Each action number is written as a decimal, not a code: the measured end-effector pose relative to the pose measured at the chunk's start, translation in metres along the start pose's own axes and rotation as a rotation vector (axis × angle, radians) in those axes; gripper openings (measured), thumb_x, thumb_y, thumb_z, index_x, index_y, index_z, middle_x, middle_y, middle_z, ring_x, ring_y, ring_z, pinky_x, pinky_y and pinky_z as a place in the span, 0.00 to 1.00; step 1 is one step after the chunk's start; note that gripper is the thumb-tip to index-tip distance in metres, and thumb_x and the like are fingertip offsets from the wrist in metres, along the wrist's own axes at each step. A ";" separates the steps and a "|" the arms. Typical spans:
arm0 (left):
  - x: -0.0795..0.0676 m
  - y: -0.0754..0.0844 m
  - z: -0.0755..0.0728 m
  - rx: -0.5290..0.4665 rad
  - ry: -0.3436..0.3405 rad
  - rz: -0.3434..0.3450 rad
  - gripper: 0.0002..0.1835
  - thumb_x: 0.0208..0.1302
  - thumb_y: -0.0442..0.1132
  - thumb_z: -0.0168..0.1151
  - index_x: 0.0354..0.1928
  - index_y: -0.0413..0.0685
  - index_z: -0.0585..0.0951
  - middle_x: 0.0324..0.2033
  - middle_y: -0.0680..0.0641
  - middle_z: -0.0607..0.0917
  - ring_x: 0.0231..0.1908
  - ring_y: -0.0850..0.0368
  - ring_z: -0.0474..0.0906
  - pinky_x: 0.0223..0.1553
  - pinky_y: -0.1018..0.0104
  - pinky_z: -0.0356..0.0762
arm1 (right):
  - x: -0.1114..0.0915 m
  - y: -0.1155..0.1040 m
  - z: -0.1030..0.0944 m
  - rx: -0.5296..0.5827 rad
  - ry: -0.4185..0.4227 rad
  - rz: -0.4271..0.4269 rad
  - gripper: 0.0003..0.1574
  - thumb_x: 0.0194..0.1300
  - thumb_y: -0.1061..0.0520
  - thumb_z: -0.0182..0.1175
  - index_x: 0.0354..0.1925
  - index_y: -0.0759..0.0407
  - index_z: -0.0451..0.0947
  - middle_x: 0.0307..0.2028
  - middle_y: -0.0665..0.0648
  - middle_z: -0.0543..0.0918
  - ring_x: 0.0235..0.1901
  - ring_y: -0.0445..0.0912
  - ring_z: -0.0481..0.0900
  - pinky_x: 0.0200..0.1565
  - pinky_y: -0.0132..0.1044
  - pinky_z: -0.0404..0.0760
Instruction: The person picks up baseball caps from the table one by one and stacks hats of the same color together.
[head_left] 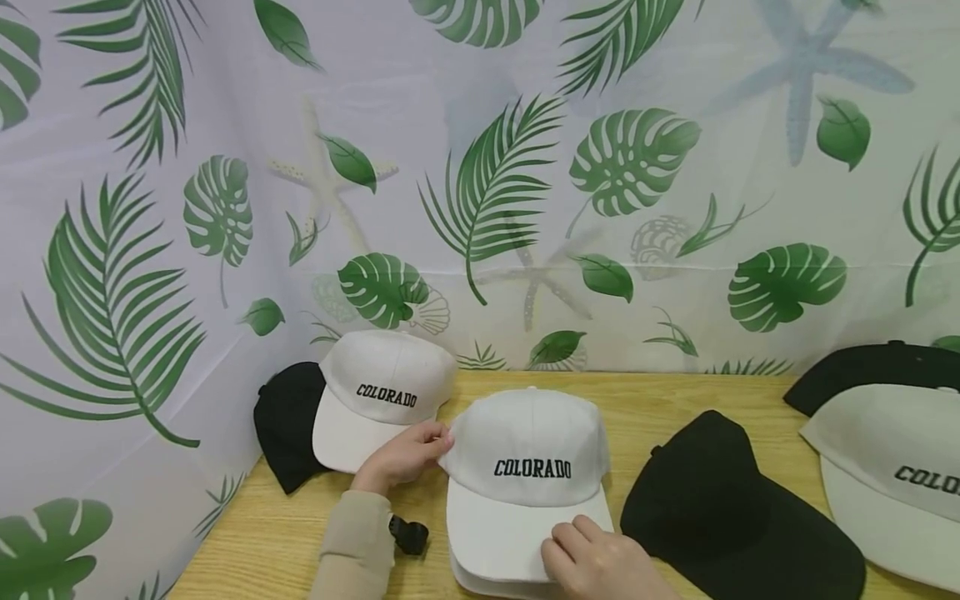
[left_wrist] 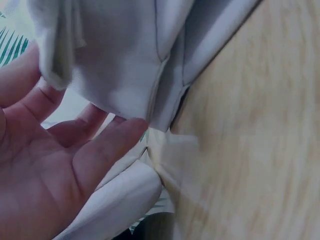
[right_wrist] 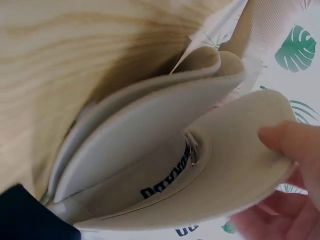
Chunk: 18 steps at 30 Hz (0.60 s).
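Note:
A white cap [head_left: 528, 429] lettered COLORADO tops a small stack of white caps in the middle of the table. My right hand [head_left: 600, 560] pinches its brim at the front right, thumb on the underside and fingers over the top. In the right wrist view, that brim [right_wrist: 235, 170] is lifted apart from the lower brims [right_wrist: 145, 105]. At the stack's left side my left hand [head_left: 405, 457] holds the crown's edge between thumb and fingers. Close to the left hand sits another white COLORADO cap [head_left: 386, 375].
A black cap [head_left: 288, 425] stands behind the left white cap. To the right lie a large black cap [head_left: 738, 517], a pale cap [head_left: 885, 467] and one more black cap [head_left: 870, 371]. A small black object [head_left: 408, 534] is by the left wrist. Leaf-printed cloth [head_left: 487, 167] hangs behind the table.

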<state>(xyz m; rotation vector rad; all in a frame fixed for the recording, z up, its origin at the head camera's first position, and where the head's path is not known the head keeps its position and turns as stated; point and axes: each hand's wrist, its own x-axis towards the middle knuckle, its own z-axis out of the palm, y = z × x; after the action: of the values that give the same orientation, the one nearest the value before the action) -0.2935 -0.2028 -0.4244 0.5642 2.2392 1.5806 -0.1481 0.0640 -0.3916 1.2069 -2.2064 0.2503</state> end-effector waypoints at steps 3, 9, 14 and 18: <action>-0.001 0.002 0.000 0.026 0.005 -0.005 0.09 0.65 0.35 0.48 0.30 0.35 0.71 0.28 0.48 0.72 0.27 0.59 0.67 0.32 0.64 0.67 | -0.004 0.001 -0.001 0.030 -0.176 0.095 0.27 0.63 0.36 0.43 0.27 0.55 0.72 0.21 0.46 0.67 0.18 0.36 0.59 0.17 0.21 0.58; -0.002 0.002 0.001 0.070 0.019 -0.030 0.07 0.63 0.32 0.50 0.29 0.34 0.71 0.27 0.49 0.70 0.25 0.59 0.65 0.29 0.68 0.64 | -0.004 0.008 0.005 0.186 -0.660 0.290 0.45 0.51 0.25 0.47 0.47 0.62 0.74 0.37 0.60 0.77 0.35 0.50 0.76 0.29 0.37 0.77; -0.003 0.004 0.001 0.127 0.073 -0.062 0.05 0.60 0.30 0.52 0.28 0.36 0.71 0.18 0.52 0.67 0.18 0.60 0.61 0.21 0.70 0.60 | -0.002 0.011 0.014 0.287 -0.799 0.323 0.42 0.53 0.31 0.52 0.52 0.63 0.71 0.44 0.64 0.76 0.43 0.53 0.76 0.39 0.41 0.76; -0.003 0.005 0.002 0.188 0.108 -0.059 0.05 0.59 0.29 0.53 0.26 0.38 0.71 0.15 0.52 0.65 0.15 0.60 0.60 0.20 0.70 0.60 | 0.001 0.012 0.019 0.304 -0.832 0.336 0.41 0.52 0.32 0.55 0.51 0.62 0.71 0.42 0.63 0.77 0.41 0.51 0.77 0.38 0.41 0.77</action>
<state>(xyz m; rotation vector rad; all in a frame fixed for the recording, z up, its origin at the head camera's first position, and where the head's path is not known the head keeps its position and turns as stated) -0.2891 -0.2015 -0.4205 0.4661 2.4786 1.4130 -0.1664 0.0620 -0.4048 1.2232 -3.1998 0.2517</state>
